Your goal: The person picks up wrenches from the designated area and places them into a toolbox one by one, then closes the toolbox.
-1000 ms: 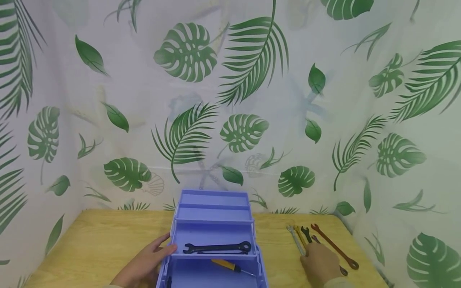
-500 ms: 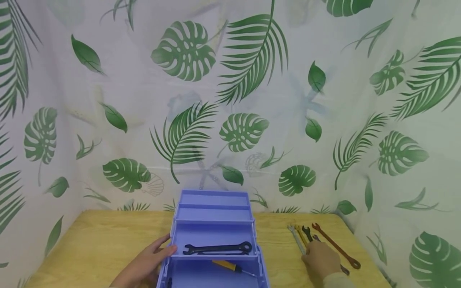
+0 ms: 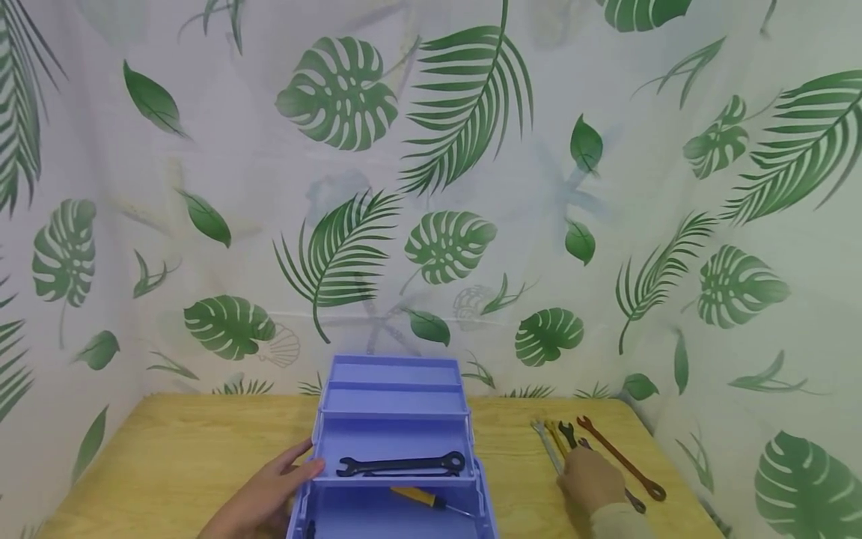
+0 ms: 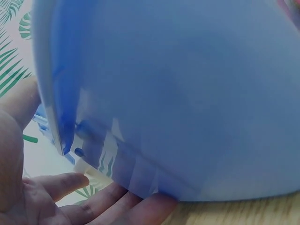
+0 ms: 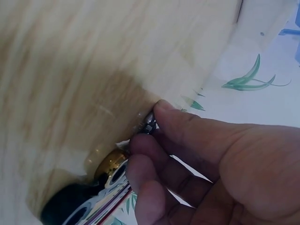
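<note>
A purple-blue toolbox [image 3: 393, 436] stands unfolded on the table, a black wrench [image 3: 404, 466] lying in its tray. My left hand [image 3: 259, 494] rests at the tray's left side, thumb on the front corner; in the left wrist view its relaxed fingers [image 4: 150, 208] lie along the box wall [image 4: 178, 117]. Over a row of wrenches at the right is my right hand [image 3: 591, 479]. Its thumb and forefinger pinch the end of a silver wrench [image 5: 149, 124], whose open jaw end points to the back. Beside it, the yellow wrench [image 3: 557, 438] and black wrench [image 3: 568, 433] are partly covered by the hand.
A red-brown wrench [image 3: 622, 458] lies farthest right, with the ring end of another dark wrench [image 3: 634, 501] beside it. A screwdriver [image 3: 419, 496] with a yellow handle lies in the toolbox's lower part. Leaf-patterned cloth [image 3: 364, 247] closes in the wooden table [image 3: 222, 427].
The head view has shifted slightly, so everything appears a little farther left. Both hands keep nearly the same places: left at the toolbox, right over the wrenches.
</note>
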{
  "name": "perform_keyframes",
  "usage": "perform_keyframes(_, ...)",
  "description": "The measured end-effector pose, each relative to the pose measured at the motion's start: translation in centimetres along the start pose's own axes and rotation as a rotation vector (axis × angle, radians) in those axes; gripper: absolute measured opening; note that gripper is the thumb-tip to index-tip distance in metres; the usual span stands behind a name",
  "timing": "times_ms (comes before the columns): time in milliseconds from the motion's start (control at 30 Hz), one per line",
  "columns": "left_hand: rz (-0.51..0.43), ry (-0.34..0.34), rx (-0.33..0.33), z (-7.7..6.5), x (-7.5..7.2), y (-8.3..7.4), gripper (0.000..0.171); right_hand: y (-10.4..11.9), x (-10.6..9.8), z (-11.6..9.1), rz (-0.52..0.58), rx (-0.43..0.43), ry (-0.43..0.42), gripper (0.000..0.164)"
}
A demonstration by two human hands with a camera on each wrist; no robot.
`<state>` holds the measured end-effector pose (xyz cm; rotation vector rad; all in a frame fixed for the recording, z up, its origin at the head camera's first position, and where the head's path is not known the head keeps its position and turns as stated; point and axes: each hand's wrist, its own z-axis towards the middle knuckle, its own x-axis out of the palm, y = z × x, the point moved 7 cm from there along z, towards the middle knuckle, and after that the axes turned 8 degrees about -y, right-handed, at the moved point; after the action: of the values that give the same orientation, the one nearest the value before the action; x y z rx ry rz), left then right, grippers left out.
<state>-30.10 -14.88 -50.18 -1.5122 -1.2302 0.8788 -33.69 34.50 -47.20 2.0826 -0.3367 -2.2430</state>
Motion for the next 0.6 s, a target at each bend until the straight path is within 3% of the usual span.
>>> perform_keyframes(133, 0.011, -0.024, 0.001, 0.15, 0.04, -0.14, 0.088, 0.06, -0.05, 0.03, -0.001, -0.006, -0.020, 0.018)
perform_keyframes(333, 0.075, -0.137, 0.020, 0.60, -0.44, -0.74, 0.088, 0.35, -0.19, 0.38, 0.013, -0.005, -0.029, 0.017)
perform_keyframes(600, 0.039, -0.100, 0.018, 0.21, -0.26, 0.02, 0.087, -0.28, 0.34, 0.31, 0.006, 0.050, 0.020, 0.021)
